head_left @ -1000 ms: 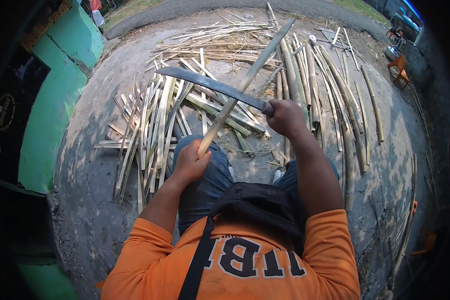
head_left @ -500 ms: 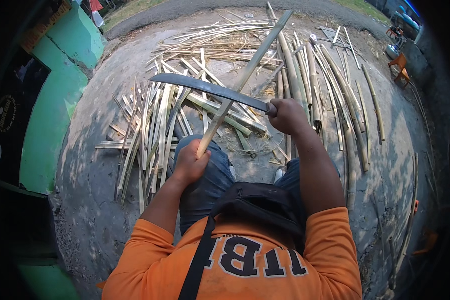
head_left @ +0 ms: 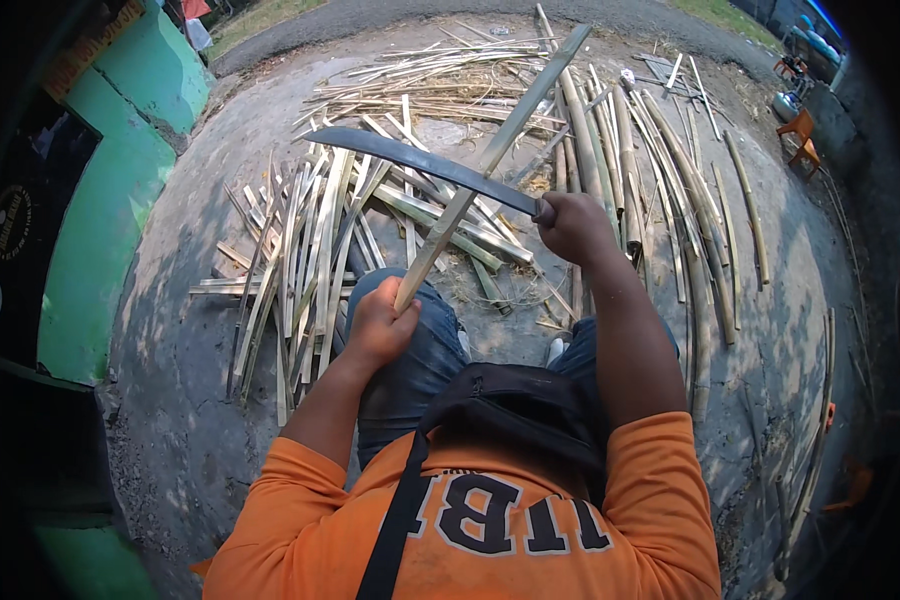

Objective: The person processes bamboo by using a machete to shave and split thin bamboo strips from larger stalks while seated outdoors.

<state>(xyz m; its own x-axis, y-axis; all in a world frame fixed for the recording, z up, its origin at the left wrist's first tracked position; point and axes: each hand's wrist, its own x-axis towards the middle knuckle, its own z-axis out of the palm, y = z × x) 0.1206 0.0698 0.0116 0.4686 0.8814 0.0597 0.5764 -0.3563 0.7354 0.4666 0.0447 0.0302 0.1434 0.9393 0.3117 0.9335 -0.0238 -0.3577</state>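
Observation:
My left hand (head_left: 381, 324) is closed round the near end of a long split bamboo strip (head_left: 451, 216), just above my left knee. The strip slants up and away to the right, its far end greyer than the pale near part. In my right hand (head_left: 576, 228) is the handle of a machete (head_left: 425, 162), mostly hidden by my fingers. Its long, dark, slightly curved blade points left and lies across the strip, seemingly touching it around the middle. Both hands are in front of me, above my knees.
A loose pile of split bamboo strips (head_left: 322, 250) lies on the concrete at left. More thin strips (head_left: 440, 85) are heaped farther off. Bamboo poles (head_left: 625, 170) stretch along the right. A green wall (head_left: 100, 215) rises at far left, and an orange chair (head_left: 800, 138) stands at far right.
The machete and my right hand have shifted slightly, the blade's crossing on the bamboo strip now a little farther from my left hand. My left hand stays nearly still on the strip.

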